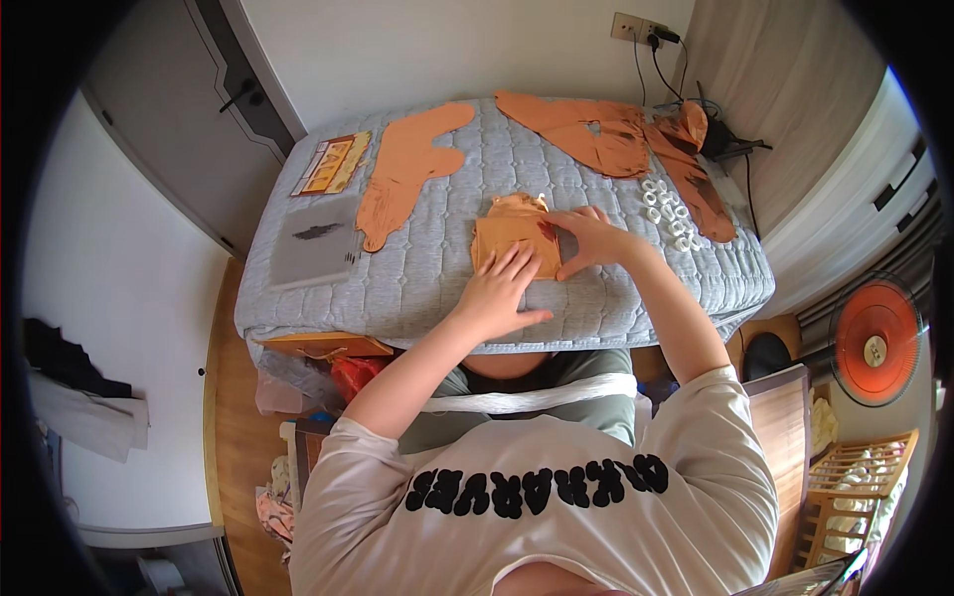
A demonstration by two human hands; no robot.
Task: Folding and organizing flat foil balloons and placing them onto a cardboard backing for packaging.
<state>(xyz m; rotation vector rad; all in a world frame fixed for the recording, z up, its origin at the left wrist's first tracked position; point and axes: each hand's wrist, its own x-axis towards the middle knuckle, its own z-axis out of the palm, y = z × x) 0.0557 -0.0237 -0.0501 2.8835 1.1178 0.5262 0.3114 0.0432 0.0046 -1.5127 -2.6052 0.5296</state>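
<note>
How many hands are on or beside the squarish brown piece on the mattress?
2: the left hand lies across the front part of the squarish brown piece, and the right hand is at its right edge. No other hand shows.

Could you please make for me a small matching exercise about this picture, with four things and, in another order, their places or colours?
Things:
1. Folded tan piece
2. White rings
3. Flat grey packet
4. Round fan

Places or colours:
A. On the left part of the mattress, with a dark mark on it
B. Orange-red, off the mattress at the picture's right
C. Touched by both the left hand and the right hand
D. Clustered near the mattress's right side

Right pairs: 1-C, 2-D, 3-A, 4-B
</note>
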